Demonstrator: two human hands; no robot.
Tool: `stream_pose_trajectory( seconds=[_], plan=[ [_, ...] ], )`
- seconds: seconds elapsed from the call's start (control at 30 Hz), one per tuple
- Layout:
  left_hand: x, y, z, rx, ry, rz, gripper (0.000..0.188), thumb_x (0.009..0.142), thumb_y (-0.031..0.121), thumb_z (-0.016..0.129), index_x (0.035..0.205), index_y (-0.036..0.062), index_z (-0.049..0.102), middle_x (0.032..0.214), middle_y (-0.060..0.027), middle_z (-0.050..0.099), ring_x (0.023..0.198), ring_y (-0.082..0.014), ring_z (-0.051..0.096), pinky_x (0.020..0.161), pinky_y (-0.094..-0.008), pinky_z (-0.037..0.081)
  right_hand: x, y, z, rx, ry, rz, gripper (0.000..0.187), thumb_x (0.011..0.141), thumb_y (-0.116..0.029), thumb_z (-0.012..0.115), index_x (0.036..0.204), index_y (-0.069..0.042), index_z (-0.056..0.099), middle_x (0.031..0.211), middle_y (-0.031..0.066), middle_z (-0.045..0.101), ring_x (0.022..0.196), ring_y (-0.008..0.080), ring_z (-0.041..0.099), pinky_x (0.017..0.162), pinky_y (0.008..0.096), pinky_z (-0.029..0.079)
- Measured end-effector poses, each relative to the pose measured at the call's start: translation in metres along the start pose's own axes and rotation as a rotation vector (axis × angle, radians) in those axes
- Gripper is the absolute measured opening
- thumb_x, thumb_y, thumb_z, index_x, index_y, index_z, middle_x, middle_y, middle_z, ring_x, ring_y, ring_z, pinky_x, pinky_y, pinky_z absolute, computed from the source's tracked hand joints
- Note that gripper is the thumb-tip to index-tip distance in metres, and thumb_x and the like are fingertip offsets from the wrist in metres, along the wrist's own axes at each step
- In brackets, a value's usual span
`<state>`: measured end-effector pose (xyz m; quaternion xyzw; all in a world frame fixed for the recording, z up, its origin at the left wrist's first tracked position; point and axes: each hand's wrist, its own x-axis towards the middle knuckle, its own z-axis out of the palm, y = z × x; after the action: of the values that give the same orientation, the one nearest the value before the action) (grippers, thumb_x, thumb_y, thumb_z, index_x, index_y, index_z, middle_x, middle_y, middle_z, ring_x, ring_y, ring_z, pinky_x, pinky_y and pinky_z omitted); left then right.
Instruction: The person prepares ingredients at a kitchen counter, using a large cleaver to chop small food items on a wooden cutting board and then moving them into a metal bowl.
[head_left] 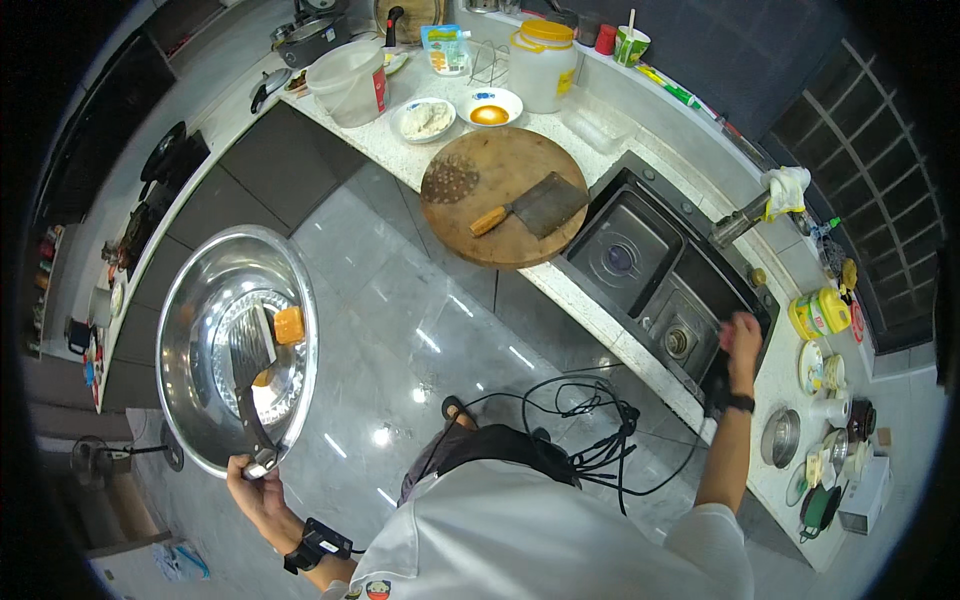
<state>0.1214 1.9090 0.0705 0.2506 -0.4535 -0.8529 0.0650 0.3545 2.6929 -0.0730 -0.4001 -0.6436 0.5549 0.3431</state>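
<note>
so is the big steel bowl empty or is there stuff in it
Not empty: the steel bowl, held by the left hand, holds an orange block and a slotted turner.

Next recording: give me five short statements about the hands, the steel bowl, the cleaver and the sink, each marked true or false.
1. The left hand holds a large steel bowl. True.
2. The bowl is empty. False: an orange block and a dark spatula lie in it.
3. The cleaver lies on the round wooden board. True.
4. The right hand grips the cleaver. False: it is at the sink edge, far from the cleaver.
5. The board sits inside the sink. False: it sits on the counter beside it.
</note>
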Motion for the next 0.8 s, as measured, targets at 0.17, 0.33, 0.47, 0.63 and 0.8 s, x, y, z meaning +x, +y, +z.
stream_pose_trajectory(
  seconds=[0.17,0.33,0.47,0.63,0.8],
  plan=[
    [0.05,0.025,-0.016,-0.027,-0.145,-0.049,0.004,0.076,0.002,0.055,0.079,0.0002,0.055,0.077,-0.0115,0.065,0.061,-0.0218,0.064,0.059,-0.0317,0.059,-0.014,-0.1,0.255,-0.346,-0.592,0.047,0.04,0.088,-0.021,0.061,0.125,-0.013,0.051,0.078,0.0046,0.062,0.057,0.0111,0.058,0.046,0.0242,0.046],
    [0.076,0.027,-0.014,-0.028,-0.07,0.014,0.001,0.077,0.001,0.055,0.077,0.0005,0.056,0.076,-0.0097,0.065,0.061,-0.0198,0.064,0.059,-0.0305,0.058,-0.029,-0.112,0.395,-0.731,-0.96,-0.351,0.055,0.083,-0.024,0.062,0.134,-0.011,0.045,0.112,0.0212,0.063,0.108,0.0379,0.058,0.089,0.0436,0.046],
    [0.073,0.029,-0.002,-0.038,-0.001,0.055,0.007,0.079,0.002,0.055,0.072,0.0035,0.055,0.07,-0.0076,0.063,0.059,-0.0176,0.063,0.057,-0.0298,0.057,-0.033,-0.105,0.455,-0.926,-1.014,-0.537,0.057,0.082,-0.023,0.062,0.135,-0.012,0.044,0.112,0.0211,0.063,0.106,0.0384,0.059,0.088,0.0439,0.047],
    [0.062,0.021,0.017,-0.023,0.175,0.08,0.013,0.079,0.001,0.054,0.067,0.0055,0.054,0.066,-0.0056,0.061,0.057,-0.0164,0.061,0.055,-0.0302,0.055,-0.024,-0.101,0.485,-1.085,-1.141,-0.499,0.056,0.083,-0.027,0.061,0.134,-0.014,0.045,0.111,0.0198,0.064,0.104,0.0378,0.06,0.086,0.0432,0.048],
    [0.059,0.015,0.026,-0.06,0.173,0.044,0.011,0.08,0.002,0.055,0.069,0.0058,0.054,0.065,-0.0045,0.061,0.055,-0.0149,0.06,0.05,-0.0295,0.053,-0.021,-0.091,0.505,-0.874,-1.117,-0.261,0.048,0.087,-0.034,0.059,0.128,-0.011,0.05,0.113,0.0201,0.063,0.106,0.0381,0.059,0.088,0.0432,0.047]
  ],
)
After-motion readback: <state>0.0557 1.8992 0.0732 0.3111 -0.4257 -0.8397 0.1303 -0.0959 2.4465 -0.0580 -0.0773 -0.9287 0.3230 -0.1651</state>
